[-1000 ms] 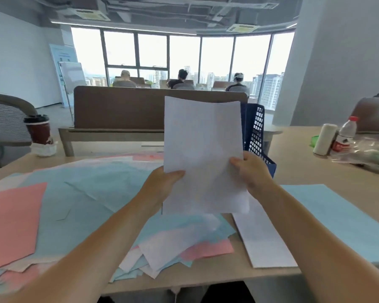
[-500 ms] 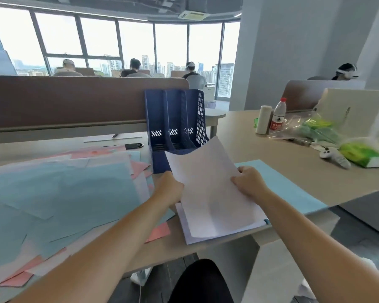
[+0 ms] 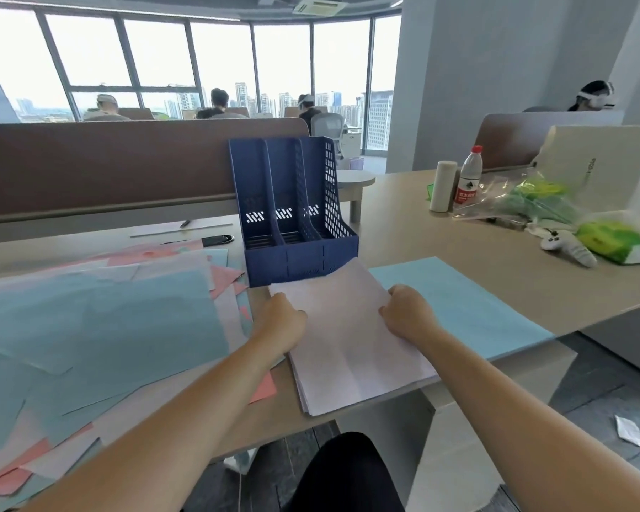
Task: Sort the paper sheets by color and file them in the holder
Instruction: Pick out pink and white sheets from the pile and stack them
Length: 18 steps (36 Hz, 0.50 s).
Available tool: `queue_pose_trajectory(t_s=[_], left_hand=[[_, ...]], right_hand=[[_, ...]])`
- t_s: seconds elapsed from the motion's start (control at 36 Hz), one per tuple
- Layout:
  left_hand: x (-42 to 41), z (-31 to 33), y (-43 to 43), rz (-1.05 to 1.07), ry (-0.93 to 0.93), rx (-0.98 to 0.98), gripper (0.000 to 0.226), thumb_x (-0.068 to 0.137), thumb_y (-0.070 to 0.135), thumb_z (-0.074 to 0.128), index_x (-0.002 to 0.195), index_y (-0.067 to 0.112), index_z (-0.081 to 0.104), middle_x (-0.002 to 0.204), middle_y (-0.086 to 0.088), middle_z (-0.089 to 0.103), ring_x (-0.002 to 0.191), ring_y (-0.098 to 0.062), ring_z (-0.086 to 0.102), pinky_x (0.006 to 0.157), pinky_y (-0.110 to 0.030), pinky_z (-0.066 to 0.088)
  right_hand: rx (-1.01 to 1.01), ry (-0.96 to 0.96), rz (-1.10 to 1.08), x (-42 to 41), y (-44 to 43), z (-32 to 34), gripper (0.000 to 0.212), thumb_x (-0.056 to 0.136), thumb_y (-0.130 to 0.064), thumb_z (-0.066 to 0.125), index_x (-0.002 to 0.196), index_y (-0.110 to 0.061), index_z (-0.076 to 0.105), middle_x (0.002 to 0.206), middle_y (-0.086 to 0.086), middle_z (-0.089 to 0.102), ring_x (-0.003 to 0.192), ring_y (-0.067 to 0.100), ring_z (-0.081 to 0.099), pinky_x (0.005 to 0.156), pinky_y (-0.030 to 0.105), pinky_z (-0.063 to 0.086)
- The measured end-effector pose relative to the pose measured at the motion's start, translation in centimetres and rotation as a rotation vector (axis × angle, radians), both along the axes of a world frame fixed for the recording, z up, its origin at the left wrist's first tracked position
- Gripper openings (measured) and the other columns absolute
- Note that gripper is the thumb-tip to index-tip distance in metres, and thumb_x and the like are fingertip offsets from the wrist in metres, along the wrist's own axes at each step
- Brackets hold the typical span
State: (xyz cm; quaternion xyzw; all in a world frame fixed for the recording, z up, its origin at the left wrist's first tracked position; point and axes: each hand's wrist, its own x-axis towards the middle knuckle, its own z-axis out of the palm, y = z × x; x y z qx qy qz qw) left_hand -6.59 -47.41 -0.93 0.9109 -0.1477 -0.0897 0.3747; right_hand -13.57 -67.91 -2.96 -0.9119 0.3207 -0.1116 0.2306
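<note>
Left hand (image 3: pixel 286 319) and right hand (image 3: pixel 407 315) pinch a white sheet (image 3: pixel 348 338) before the blue file holder (image 3: pixel 292 216), stacking whites; next, probably release and fetch another.

Head-worn view, forward-down, close over desk (image 3: pixel 440 230)

Red-capped bottle (image 3: pixel 468 177) beside a white roll (image 3: pixel 442 186) — nearer, a white controller (image 3: pixel 566 247) beside a green packet (image 3: pixel 619 239).

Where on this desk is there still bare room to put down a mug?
Best patch: bare desk right of the blue holder, between the blue sheet in front and the bottle farther right. A narrower strip runs behind the paper heap, by the pen. Crowded: that heap on the left and the white stack before the holder.
</note>
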Motion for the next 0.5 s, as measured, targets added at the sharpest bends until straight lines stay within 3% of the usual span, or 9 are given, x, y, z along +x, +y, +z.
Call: queue_pose_trajectory(t_s=[0.25,0.5], left_hand=[[0.0,-0.3,0.1,-0.037,0.038,-0.012,0.053,0.096,0.015,0.047,0.147,0.005,0.034,0.144,-0.014,0.045,0.125,-0.032,0.048,0.093,-0.029,0.040],[0.3,-0.3,0.7,-0.066,0.079,-0.105,0.063,0.096,0.018,0.048,0.154,0.013,0.024,0.153,-0.011,0.036,0.131,-0.030,0.044,0.104,-0.034,0.042]], right_hand=[[-0.145,0.095,0.001,0.0,1.4,-0.4,0.039,0.093,-0.025,0.052,0.129,-0.008,0.054,0.129,0.014,0.048,0.118,0.034,0.051,0.096,0.039,0.044],[-0.189,0.163,0.015,0.2,2.0,-0.3,0.035,0.094,-0.028,0.053,0.122,-0.006,0.057,0.125,0.014,0.053,0.117,0.034,0.050,0.093,0.037,0.043]])
